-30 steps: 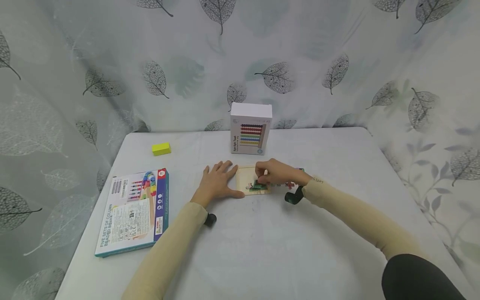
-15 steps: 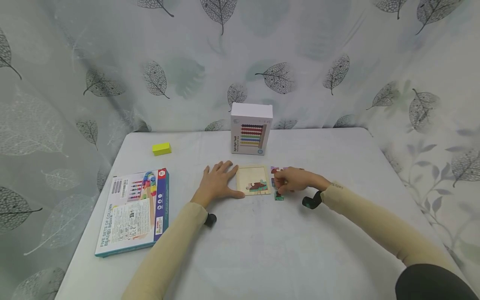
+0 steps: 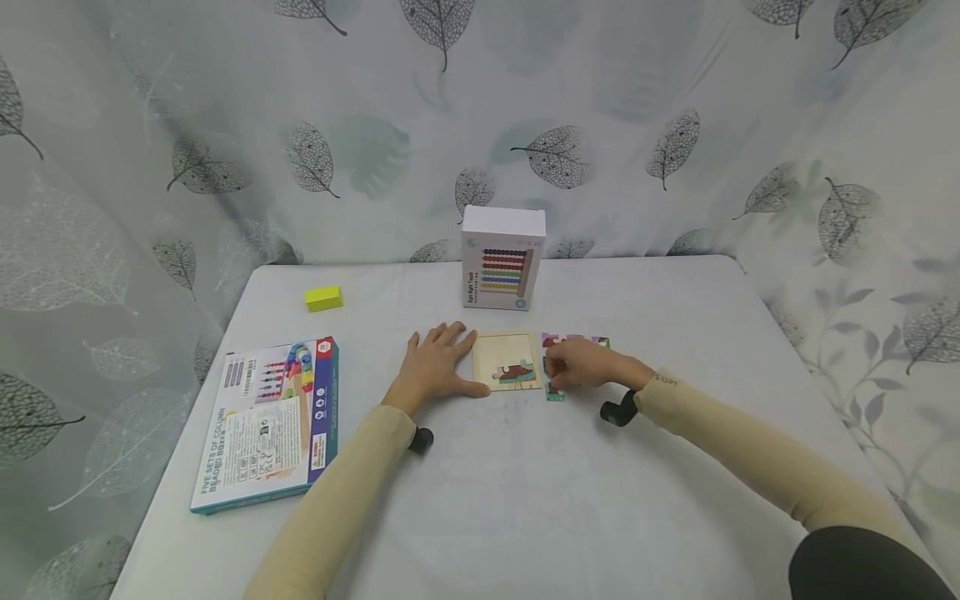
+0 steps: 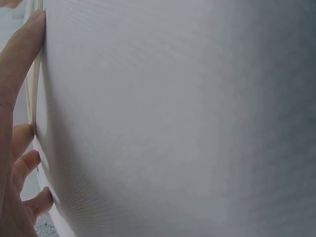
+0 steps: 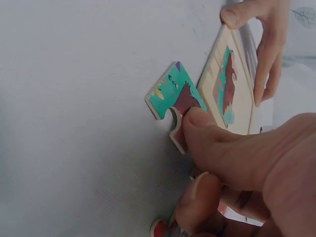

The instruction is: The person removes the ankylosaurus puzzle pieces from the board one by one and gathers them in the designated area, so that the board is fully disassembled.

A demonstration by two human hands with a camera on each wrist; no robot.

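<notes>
A square wooden puzzle tray [image 3: 506, 340] lies mid-table, with a green and brown picture section [image 3: 514, 372] fitted along its lower edge. My left hand [image 3: 437, 367] spreads its fingers at the tray's left side, thumb near the lower corner; in the left wrist view, the fingertips [image 4: 35, 24] touch the tray's edge. Just right of the tray, my right hand [image 3: 587, 363] holds a puzzle piece [image 5: 170, 91], green with a brown shape, its thumb on top and the other fingers curled. Part of the piece is hidden under the thumb. Other puzzle pieces [image 3: 602, 341] lie partly behind this hand.
A white box with an abacus picture [image 3: 502, 258] stands upright behind the tray. At the left lies a flat beaded-toy box [image 3: 262, 425], with a yellow block [image 3: 323, 297] farther back. A leaf-patterned curtain [image 3: 360, 150] hangs behind the table.
My right hand has drawn back rightward from the tray to the loose pieces, then shifted slightly left with the green and brown piece. My left hand stays at the tray's edge.
</notes>
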